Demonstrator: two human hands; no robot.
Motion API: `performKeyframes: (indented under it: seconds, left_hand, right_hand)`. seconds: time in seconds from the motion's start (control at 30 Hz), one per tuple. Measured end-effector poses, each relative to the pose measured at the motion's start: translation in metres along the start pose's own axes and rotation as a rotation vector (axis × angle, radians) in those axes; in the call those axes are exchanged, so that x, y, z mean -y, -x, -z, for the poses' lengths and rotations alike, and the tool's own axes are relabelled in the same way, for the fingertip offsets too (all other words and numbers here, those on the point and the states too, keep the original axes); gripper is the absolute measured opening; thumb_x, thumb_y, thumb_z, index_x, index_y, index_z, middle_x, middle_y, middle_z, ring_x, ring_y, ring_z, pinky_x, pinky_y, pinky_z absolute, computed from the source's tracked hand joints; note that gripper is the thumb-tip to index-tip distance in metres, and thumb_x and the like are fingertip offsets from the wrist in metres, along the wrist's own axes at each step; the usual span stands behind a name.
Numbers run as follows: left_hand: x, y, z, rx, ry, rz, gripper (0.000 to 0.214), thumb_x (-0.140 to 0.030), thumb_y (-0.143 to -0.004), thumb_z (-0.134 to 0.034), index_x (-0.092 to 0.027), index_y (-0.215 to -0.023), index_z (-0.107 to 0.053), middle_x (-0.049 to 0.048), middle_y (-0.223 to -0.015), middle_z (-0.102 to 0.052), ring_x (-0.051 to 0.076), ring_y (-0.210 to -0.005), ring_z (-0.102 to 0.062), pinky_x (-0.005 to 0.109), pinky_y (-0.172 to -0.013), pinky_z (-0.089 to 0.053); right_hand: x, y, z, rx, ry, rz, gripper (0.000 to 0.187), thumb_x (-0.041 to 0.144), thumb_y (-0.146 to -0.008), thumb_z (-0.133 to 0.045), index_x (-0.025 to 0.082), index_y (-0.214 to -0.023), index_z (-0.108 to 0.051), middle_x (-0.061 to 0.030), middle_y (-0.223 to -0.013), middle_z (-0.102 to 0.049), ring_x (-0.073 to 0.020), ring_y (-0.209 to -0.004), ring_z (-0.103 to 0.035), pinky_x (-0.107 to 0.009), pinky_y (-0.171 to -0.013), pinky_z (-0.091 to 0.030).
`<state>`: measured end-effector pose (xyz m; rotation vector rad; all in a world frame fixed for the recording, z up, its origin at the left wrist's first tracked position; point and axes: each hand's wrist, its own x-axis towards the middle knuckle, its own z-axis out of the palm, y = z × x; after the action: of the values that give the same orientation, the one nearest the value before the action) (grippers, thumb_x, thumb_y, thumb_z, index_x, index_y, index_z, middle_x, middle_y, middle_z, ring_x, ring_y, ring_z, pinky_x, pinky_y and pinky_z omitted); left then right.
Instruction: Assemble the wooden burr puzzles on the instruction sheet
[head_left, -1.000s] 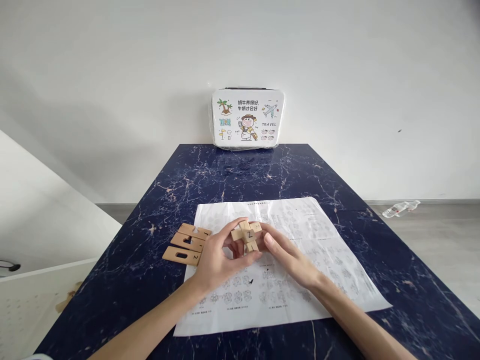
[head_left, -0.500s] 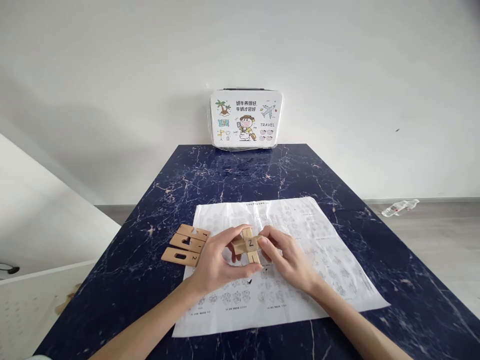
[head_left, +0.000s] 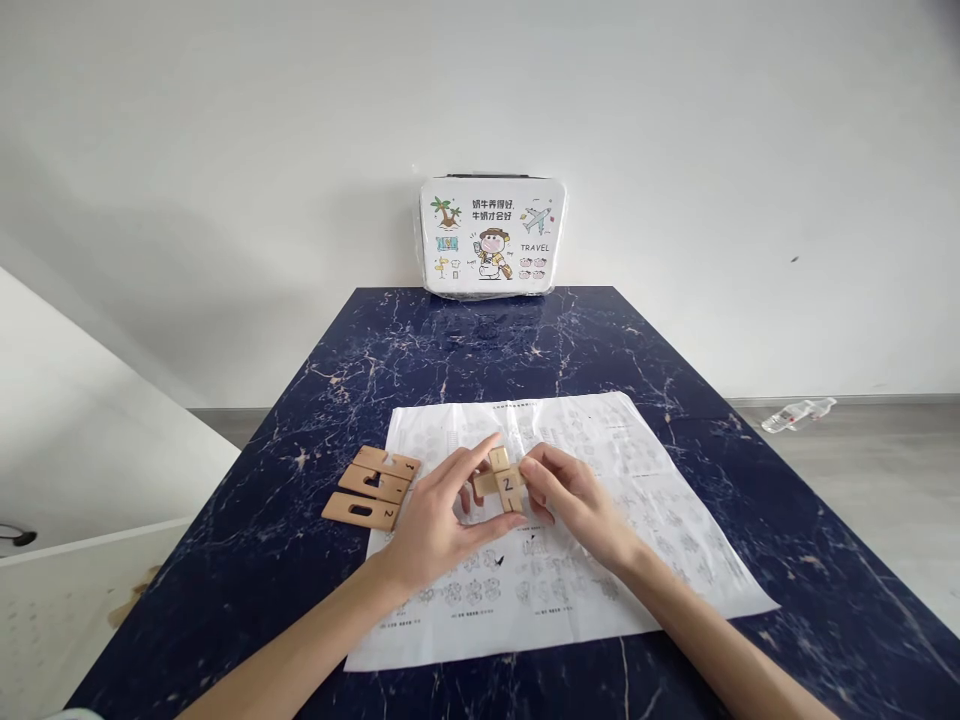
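Both of my hands hold a small wooden puzzle cross (head_left: 503, 482) made of interlocked flat pieces, the front one marked "2", just above a white instruction sheet (head_left: 600, 560). My left hand (head_left: 439, 520) pinches it from the left with thumb and fingers. My right hand (head_left: 577, 500) grips its right side. Three loose wooden pieces (head_left: 373, 488) with cut-outs and numbers lie side by side on the table left of my left hand.
The dark blue marbled table (head_left: 465, 345) runs to the white wall, where a white illustrated case (head_left: 491, 236) stands upright. A plastic bottle (head_left: 796, 413) lies on the floor at the right. A white surface (head_left: 82, 480) lies to the left.
The wooden cross has been turned in my fingers and shifted slightly right, so the piece marked "2" faces me more squarely. The loose pieces have stayed put.
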<state>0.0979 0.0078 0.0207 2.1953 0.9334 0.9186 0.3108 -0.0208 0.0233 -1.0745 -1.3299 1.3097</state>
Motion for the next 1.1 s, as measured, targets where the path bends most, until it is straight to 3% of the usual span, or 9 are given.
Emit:
performKeyframes:
  seconds: [0.13, 0.27, 0.5, 0.6, 0.7, 0.8, 0.9, 1.1]
  left_hand:
    - [0.001, -0.001, -0.003, -0.046, 0.025, 0.024, 0.091, -0.05, -0.097, -0.076, -0.044, -0.168, -0.019, 0.0058, -0.125, -0.065, 0.021, -0.09, -0.066, 0.039, -0.083, -0.059]
    - [0.001, -0.002, -0.004, -0.074, 0.013, 0.01, 0.073, -0.041, -0.105, -0.067, -0.041, -0.164, -0.024, 0.0078, -0.132, -0.059, 0.022, -0.099, -0.065, 0.043, -0.092, -0.057]
    - [0.002, -0.002, -0.004, -0.05, -0.016, -0.05, 0.044, -0.036, -0.107, -0.061, -0.03, -0.148, -0.043, 0.0076, -0.121, -0.058, 0.022, -0.097, -0.063, 0.043, -0.092, -0.058]
    - [0.002, -0.002, -0.003, -0.059, -0.06, -0.072, 0.036, -0.032, -0.108, -0.059, -0.028, -0.142, -0.048, 0.008, -0.121, -0.058, 0.022, -0.099, -0.064, 0.044, -0.093, -0.058]
    - [0.0, -0.006, 0.004, -0.001, -0.144, -0.099, 0.03, -0.03, -0.108, -0.057, -0.028, -0.138, -0.051, 0.0084, -0.128, -0.06, 0.025, -0.112, -0.064, 0.046, -0.101, -0.056]
    - [-0.001, -0.01, 0.024, 0.081, -0.263, -0.122, 0.032, -0.034, -0.107, -0.061, -0.029, -0.138, -0.052, 0.0078, -0.13, -0.064, 0.03, -0.125, -0.061, 0.05, -0.107, -0.053]
    - [0.008, -0.006, 0.057, 0.166, -0.341, -0.099, 0.049, -0.047, -0.104, -0.066, -0.03, -0.146, -0.049, 0.0099, -0.141, -0.061, 0.033, -0.133, -0.057, 0.053, -0.111, -0.051]
    - [0.05, 0.038, 0.129, 0.254, -0.446, 0.157, 0.092, -0.063, -0.086, -0.081, -0.037, -0.162, -0.036, 0.0113, -0.167, -0.042, 0.044, -0.153, -0.04, 0.065, -0.12, -0.043]
  right_hand:
    - [-0.007, -0.009, 0.009, -0.16, -0.262, -0.062, 0.038, 0.059, -0.101, -0.064, 0.022, -0.091, -0.063, -0.0011, -0.08, -0.062, -0.0142, -0.057, -0.052, -0.031, -0.056, -0.044]
    - [-0.022, -0.019, 0.029, -0.373, -0.511, -0.092, 0.03, 0.051, -0.091, -0.077, 0.024, -0.094, -0.063, -0.0036, -0.088, -0.065, -0.0141, -0.055, -0.047, -0.03, -0.047, -0.047]
    - [-0.029, -0.022, 0.037, -0.427, -0.785, -0.035, 0.025, 0.034, -0.085, -0.088, 0.025, -0.096, -0.068, 0.0012, -0.087, -0.062, -0.0091, -0.058, -0.046, -0.018, -0.045, -0.05]
    - [-0.021, -0.02, 0.028, -0.421, -0.723, -0.096, 0.03, 0.039, -0.083, -0.091, 0.023, -0.102, -0.073, 0.0011, -0.087, -0.062, -0.0081, -0.057, -0.044, -0.019, -0.044, -0.045]
    - [-0.013, -0.016, 0.018, -0.317, -0.538, -0.127, 0.032, 0.046, -0.084, -0.089, 0.022, -0.099, -0.073, 0.001, -0.082, -0.06, -0.0096, -0.058, -0.047, -0.023, -0.046, -0.041]
    - [-0.009, -0.012, 0.01, -0.219, -0.368, -0.117, 0.037, 0.055, -0.088, -0.083, 0.021, -0.089, -0.068, 0.0014, -0.077, -0.058, -0.0108, -0.058, -0.047, -0.026, -0.051, -0.04]
    - [-0.008, -0.009, 0.005, -0.172, -0.248, -0.102, 0.041, 0.06, -0.09, -0.078, 0.021, -0.088, -0.066, 0.0011, -0.08, -0.059, -0.0113, -0.058, -0.047, -0.029, -0.055, -0.04]
    - [-0.012, -0.009, 0.005, -0.139, -0.141, -0.084, 0.041, 0.062, -0.094, -0.072, 0.022, -0.092, -0.066, 0.0006, -0.08, -0.06, -0.0132, -0.06, -0.049, -0.031, -0.057, -0.04]
